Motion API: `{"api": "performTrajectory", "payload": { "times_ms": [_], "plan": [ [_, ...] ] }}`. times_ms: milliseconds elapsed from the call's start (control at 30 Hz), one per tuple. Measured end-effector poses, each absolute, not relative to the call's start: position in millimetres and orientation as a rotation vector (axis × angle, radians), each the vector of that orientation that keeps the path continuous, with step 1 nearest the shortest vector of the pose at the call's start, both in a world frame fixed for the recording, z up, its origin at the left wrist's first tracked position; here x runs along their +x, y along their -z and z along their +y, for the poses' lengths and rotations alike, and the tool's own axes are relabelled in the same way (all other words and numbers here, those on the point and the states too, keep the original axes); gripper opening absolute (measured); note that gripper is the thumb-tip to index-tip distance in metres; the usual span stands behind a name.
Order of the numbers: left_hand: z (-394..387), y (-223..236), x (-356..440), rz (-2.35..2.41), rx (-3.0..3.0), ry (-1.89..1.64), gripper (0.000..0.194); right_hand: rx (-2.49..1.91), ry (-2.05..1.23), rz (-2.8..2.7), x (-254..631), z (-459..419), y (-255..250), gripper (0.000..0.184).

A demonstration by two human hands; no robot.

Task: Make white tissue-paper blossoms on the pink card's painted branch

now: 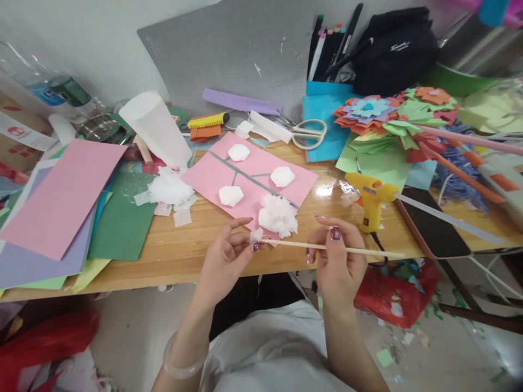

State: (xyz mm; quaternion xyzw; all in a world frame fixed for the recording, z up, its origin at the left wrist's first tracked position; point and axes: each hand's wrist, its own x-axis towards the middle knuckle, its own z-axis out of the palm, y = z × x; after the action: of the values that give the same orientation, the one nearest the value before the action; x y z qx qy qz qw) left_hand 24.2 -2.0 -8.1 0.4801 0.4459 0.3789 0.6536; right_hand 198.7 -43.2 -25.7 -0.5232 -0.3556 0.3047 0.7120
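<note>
My left hand pinches a small piece of white tissue paper around the tip of a thin wooden stick. My right hand grips that wooden stick between thumb and fingers, its far end pointing right. Just beyond my hands lies a pink card with a dark branching line. Three white many-sided paper shapes sit on it, and a ruffled white tissue flower covers its near corner. Left of the card is a pile of white tissue squares.
A yellow glue gun stands at right, near a dark phone. Scissors, a yellow cutter and a white paper roll lie behind. Coloured sheets are stacked left; paper flowers are at back right.
</note>
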Motion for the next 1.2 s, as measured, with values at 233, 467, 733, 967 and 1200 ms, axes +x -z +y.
{"api": "performTrajectory", "payload": {
  "times_ms": [233,467,733,967,1200],
  "plan": [
    [0,10,25,1.001,1.134,-0.817,0.046,-1.188,-0.707,-0.708,203,-39,25,0.020],
    [2,12,27,1.035,1.126,-0.821,0.049,-1.201,-0.728,-0.681,208,-39,30,0.017],
    [-2,9,34,1.006,1.162,-0.822,0.045,-1.195,-0.668,-0.687,212,-40,32,0.016],
    [-2,11,44,1.121,1.143,-0.888,0.039,-1.177,-0.654,-0.680,216,-45,35,0.017],
    [8,16,50,1.207,1.205,-1.067,0.019,-1.224,-0.425,-0.633,229,-43,36,0.019]
  ]
}}
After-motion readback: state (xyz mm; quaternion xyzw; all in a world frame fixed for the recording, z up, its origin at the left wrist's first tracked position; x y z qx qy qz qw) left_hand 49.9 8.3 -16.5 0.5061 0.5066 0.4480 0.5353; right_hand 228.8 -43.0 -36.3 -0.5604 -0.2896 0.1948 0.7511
